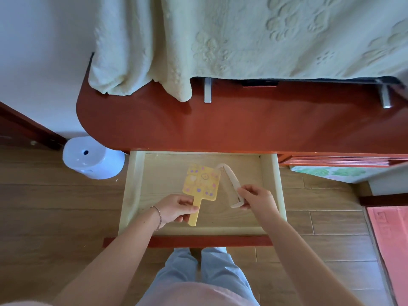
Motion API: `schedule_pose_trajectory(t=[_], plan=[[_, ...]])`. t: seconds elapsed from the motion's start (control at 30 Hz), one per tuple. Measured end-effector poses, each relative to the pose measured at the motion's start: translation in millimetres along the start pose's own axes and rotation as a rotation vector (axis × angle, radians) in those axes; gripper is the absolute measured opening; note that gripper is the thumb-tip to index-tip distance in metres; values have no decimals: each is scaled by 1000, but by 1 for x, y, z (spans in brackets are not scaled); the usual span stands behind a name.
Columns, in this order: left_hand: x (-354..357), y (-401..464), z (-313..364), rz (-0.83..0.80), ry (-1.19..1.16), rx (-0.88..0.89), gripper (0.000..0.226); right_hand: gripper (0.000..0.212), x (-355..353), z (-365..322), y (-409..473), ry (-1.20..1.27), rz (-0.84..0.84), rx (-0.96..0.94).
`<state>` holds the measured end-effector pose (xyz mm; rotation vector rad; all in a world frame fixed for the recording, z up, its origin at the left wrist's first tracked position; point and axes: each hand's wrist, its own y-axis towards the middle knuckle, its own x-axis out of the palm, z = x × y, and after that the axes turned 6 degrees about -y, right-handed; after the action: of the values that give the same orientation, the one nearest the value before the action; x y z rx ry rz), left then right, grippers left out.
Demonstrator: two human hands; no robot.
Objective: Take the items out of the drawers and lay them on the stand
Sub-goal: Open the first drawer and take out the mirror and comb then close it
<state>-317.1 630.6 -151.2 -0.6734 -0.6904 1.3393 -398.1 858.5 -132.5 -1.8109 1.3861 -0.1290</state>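
Note:
A pale wooden drawer is pulled out from under the red-brown stand top. Over the drawer, my left hand grips the handle of a yellow hand mirror with purple and pink dots. My right hand pinches the near end of a white comb, whose far end points toward the back of the drawer. The mirror and comb lie close together, almost touching at their far ends. The drawer's floor looks bare apart from them.
A pale green towel drapes over the back of the stand, above two metal brackets. A white round container stands on the wood floor to the left. A pink mat lies at right. The drawer's red front is near my legs.

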Motion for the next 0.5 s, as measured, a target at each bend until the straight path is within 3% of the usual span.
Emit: schedule_pose_trajectory(t=[0.33, 0.5], plan=[[14, -11, 32, 32, 17, 91, 6, 5, -21, -24, -6, 142, 19, -58], [19, -4, 63, 80, -24, 168, 7, 9, -34, -47, 1, 88, 23, -129]])
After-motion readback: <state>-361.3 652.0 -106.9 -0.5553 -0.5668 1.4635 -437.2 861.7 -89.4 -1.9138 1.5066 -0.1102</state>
